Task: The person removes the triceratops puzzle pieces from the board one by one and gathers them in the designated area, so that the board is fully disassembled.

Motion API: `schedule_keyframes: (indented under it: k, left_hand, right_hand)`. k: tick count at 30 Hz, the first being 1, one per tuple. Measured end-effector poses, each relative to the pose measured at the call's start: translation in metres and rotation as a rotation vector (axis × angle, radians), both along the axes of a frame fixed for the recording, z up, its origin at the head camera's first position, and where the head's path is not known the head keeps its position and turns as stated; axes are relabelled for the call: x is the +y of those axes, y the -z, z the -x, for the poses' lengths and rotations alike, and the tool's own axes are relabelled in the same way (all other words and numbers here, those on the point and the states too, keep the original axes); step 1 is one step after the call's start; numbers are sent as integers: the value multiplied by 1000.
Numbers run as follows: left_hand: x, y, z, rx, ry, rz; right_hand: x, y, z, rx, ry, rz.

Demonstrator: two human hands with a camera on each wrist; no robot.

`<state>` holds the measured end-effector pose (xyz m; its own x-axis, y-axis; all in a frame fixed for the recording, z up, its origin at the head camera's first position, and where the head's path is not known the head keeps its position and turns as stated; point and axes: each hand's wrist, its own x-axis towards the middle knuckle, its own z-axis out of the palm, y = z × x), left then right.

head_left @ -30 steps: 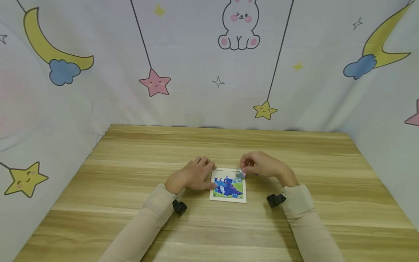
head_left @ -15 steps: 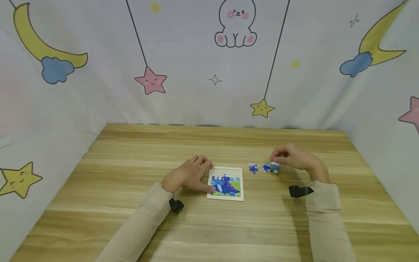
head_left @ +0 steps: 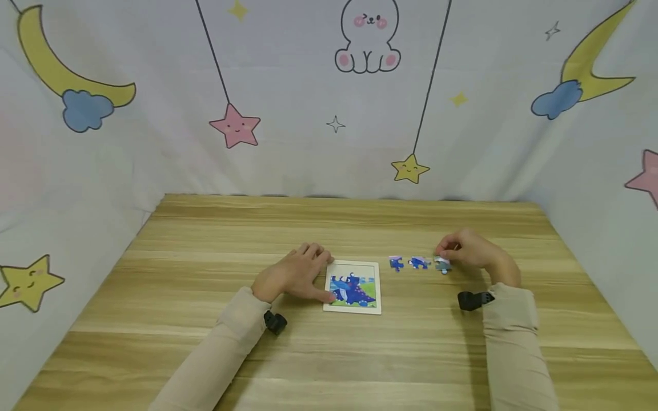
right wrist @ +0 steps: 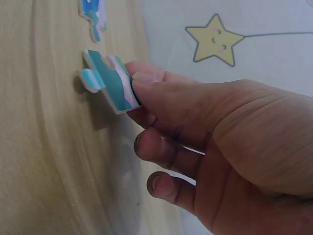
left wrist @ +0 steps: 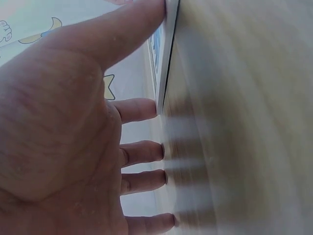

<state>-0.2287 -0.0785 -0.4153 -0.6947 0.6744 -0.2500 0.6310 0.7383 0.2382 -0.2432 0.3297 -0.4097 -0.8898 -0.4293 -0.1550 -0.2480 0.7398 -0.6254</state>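
Observation:
A square puzzle tray [head_left: 352, 310] with a pale rim lies on the table, its lower part filled with a blue dinosaur picture. My left hand [head_left: 295, 274] rests at its left side, thumb on the rim and index fingertip at a corner; the other fingers reach down to the tabletop. Right of the tray, my right hand [head_left: 475, 251] pinches a teal and pale pink jigsaw piece [right wrist: 115, 85] between thumb and index finger, tilted close to the wood. Two loose jigsaw pieces, one [head_left: 396, 263] nearer the tray and another [head_left: 418, 262] beside the held one, lie in a row.
The wood-grain table [head_left: 329, 359] ends at a white cloth backdrop [head_left: 288, 154] printed with stars, moons and a rabbit. Cloth also hangs along both sides. A small black camera is strapped to each wrist.
My right hand has carried the jigsaw piece from the tray's upper right corner rightward, past the two loose pieces, to the row's right end. My left hand stays at the tray.

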Motion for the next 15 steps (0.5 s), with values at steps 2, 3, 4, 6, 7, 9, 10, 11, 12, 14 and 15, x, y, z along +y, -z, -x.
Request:
schedule_keyframes:
  k: [2,3,4,6,7,9,10,11,12,14,15]
  left_hand:
    - [-1,0,1,-3,13,5]
    - [-1,1,2,-4,20,9]
    - [-2,1,2,-6,26,13]
    - [-3,1,3,-15,33,19]
    - [-3,1,3,-18,36,20]
    - [-3,0,3,-20,38,24]
    - [-3,0,3,-21,35,25]
    - [-3,0,2,-21,32,26]
    - [-3,0,2,-20,28,23]
    - [-3,-1,1,-10,21,23]
    - [-3,-1,0,-4,18,21]
  right_hand:
    - [0,1,0,1,5,-12]
    - [0,1,-1,-2,13,-17]
    - [-1,2,-1,-6,23,-21]
    - [-2,1,-2,-8,39,-25]
    - [-3,0,-2,-4,44,-27]
    - [-7,-1,-2,4,49,-21]
    - [-9,-2,-2,6,45,-13]
    - [-12,-3,-2,8,36,-2]
    - [-16,-3,-1,12,25,6]
    - [-24,-5,1,12,-1,24]
    - [-29,-5,1,8,-18,36]
